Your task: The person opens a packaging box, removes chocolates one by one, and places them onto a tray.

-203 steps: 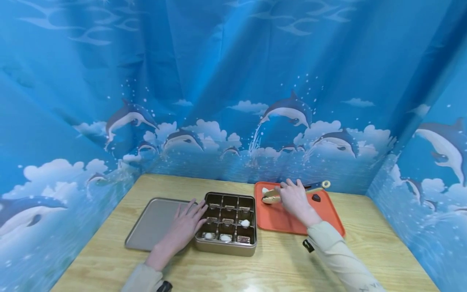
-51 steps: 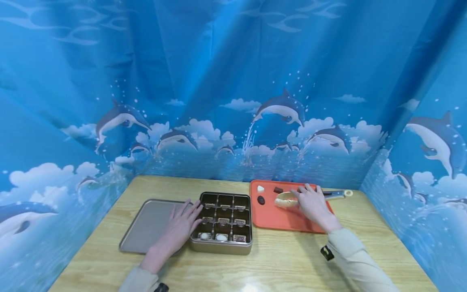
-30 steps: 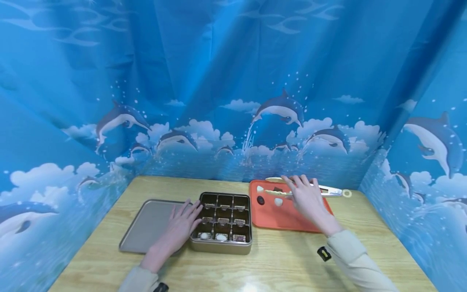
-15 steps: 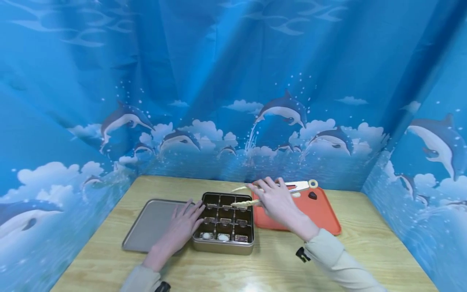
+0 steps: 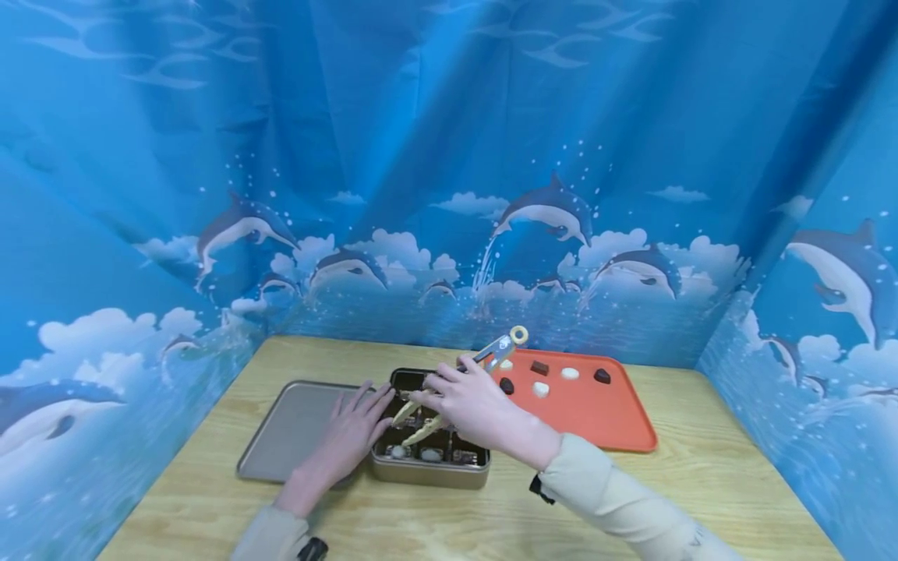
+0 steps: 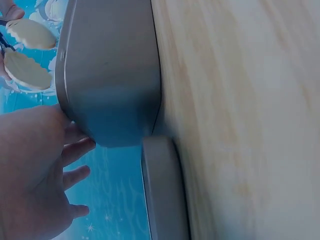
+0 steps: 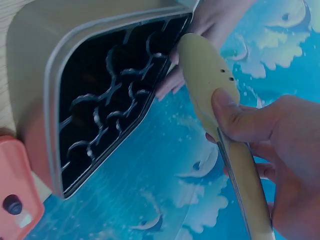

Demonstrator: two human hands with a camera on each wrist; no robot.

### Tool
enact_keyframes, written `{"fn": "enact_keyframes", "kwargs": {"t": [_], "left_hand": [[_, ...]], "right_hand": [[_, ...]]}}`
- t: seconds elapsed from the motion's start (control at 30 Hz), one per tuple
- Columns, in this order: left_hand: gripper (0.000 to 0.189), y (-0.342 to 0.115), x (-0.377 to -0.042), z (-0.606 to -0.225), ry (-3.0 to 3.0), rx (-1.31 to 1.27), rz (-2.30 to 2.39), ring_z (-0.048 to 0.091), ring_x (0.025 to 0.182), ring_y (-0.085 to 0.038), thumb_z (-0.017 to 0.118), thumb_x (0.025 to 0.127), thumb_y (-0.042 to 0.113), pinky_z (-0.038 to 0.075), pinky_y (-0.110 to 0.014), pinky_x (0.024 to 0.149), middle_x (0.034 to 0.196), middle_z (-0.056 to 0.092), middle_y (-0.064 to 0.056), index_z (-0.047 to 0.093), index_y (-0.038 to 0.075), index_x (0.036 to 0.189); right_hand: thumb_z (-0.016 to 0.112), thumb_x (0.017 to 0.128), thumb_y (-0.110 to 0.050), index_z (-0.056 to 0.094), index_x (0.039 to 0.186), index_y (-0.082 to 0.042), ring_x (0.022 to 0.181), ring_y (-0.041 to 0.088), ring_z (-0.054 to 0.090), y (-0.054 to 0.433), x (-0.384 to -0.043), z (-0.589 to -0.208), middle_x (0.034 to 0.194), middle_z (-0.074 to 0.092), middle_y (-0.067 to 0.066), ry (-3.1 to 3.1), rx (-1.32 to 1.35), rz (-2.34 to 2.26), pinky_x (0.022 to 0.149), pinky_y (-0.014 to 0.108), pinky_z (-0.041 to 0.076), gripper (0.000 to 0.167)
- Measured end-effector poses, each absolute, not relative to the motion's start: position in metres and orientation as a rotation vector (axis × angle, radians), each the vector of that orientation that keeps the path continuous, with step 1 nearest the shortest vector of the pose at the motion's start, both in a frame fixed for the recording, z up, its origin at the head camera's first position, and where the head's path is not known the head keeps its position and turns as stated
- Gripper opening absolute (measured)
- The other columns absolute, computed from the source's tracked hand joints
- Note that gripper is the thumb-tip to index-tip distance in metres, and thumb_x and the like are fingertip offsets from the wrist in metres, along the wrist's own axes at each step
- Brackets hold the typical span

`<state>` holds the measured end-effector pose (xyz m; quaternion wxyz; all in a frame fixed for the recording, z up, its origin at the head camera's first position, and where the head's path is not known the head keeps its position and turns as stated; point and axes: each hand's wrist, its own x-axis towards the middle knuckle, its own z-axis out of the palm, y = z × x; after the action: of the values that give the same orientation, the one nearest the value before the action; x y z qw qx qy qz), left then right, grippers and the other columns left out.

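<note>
My right hand [image 5: 477, 405] grips a pair of tongs [image 5: 500, 351] with cream scalloped heads. The heads stand apart over the left side of a bronze-coloured tin [image 5: 431, 473] divided into compartments; nothing shows between them. In the right wrist view the thumb presses on one tong arm [image 7: 205, 80]. My left hand [image 5: 344, 436] rests at the tin's left rim with straight, spread fingers. White pieces sit in the front-left and front-middle compartments, a brown one [image 5: 464, 457] at front right. The right hand and tongs hide part of the back and middle rows.
An orange-red tray [image 5: 589, 417] right of the tin bears several chocolate-like pieces, such as a white one [image 5: 570, 374], a brown block [image 5: 539, 367] and a dark one [image 5: 602, 376]. A flat grey metal lid or tray [image 5: 288, 428] lies left, partly under the left forearm.
A white piece has gone from the tin's middle-right compartment; the tongs then held a white piece on the tray and let it go. They have since swung left over the tin. The left hand stays put.
</note>
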<state>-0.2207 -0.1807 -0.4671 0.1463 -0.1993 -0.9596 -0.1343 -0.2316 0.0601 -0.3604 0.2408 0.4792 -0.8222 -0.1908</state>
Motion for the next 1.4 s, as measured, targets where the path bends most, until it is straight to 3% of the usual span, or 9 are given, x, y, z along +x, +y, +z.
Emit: {"fn": "enact_keyframes", "kwargs": {"t": [0.17, 0.5, 0.67, 0.87, 1.17, 1.4], "left_hand": [[0.050, -0.186, -0.225, -0.467, -2.774, -0.546, -0.430, 0.031, 0.148, -0.042, 0.054, 0.105, 0.028, 0.020, -0.074, 0.115, 0.155, 0.046, -0.015, 0.049, 0.005, 0.149], [0.049, -0.190, -0.227, -0.468, -2.770, -0.587, -0.359, 0.032, 0.147, -0.042, 0.053, 0.106, 0.029, 0.019, -0.075, 0.115, 0.154, 0.048, -0.013, 0.050, 0.007, 0.149], [0.045, -0.190, -0.226, -0.468, -2.778, -0.604, -0.318, 0.032, 0.147, -0.042, 0.055, 0.105, 0.026, 0.021, -0.075, 0.113, 0.154, 0.047, -0.014, 0.054, 0.005, 0.145], [0.040, -0.190, -0.226, -0.468, -2.792, -0.613, -0.323, 0.032, 0.147, -0.042, 0.054, 0.105, 0.023, 0.025, -0.075, 0.113, 0.155, 0.047, -0.013, 0.058, 0.006, 0.142], [0.047, -0.188, -0.226, -0.468, -2.793, -0.603, -0.359, 0.031, 0.147, -0.043, 0.053, 0.106, 0.027, 0.022, -0.074, 0.114, 0.156, 0.045, -0.015, 0.051, 0.005, 0.148], [0.050, -0.191, -0.226, -0.469, -2.772, -0.593, -0.381, 0.031, 0.147, -0.043, 0.053, 0.106, 0.028, 0.021, -0.074, 0.115, 0.155, 0.046, -0.015, 0.049, 0.004, 0.149]], "right_hand": [[0.074, 0.094, -0.030, 0.062, 0.138, -0.037, 0.118, 0.012, 0.055, 0.044, -0.229, -0.361, 0.125, 0.067, -0.013, -2.207, 1.333, -0.643, 0.092, 0.037, 0.044, 0.046], [0.066, 0.097, -0.035, 0.071, 0.124, -0.042, 0.120, 0.008, 0.053, 0.012, -0.224, -0.364, 0.130, 0.065, -0.019, -2.050, 1.346, -0.847, 0.101, 0.034, 0.041, 0.028], [0.064, 0.096, -0.044, 0.073, 0.118, -0.043, 0.120, 0.006, 0.052, -0.001, -0.219, -0.372, 0.128, 0.066, -0.022, -2.028, 1.299, -0.953, 0.104, 0.032, 0.038, 0.024], [0.056, 0.092, -0.062, 0.074, 0.114, -0.042, 0.118, 0.004, 0.052, -0.008, -0.219, -0.387, 0.122, 0.068, -0.024, -2.054, 1.265, -0.939, 0.102, 0.031, 0.038, 0.035], [0.066, 0.094, -0.040, 0.074, 0.115, -0.042, 0.115, 0.006, 0.055, 0.002, -0.225, -0.380, 0.122, 0.068, -0.020, -2.084, 1.300, -0.828, 0.099, 0.033, 0.042, 0.023], [0.073, 0.094, -0.034, 0.068, 0.129, -0.041, 0.113, 0.009, 0.056, 0.028, -0.230, -0.368, 0.119, 0.070, -0.017, -2.128, 1.286, -0.662, 0.091, 0.036, 0.044, 0.036]]}}
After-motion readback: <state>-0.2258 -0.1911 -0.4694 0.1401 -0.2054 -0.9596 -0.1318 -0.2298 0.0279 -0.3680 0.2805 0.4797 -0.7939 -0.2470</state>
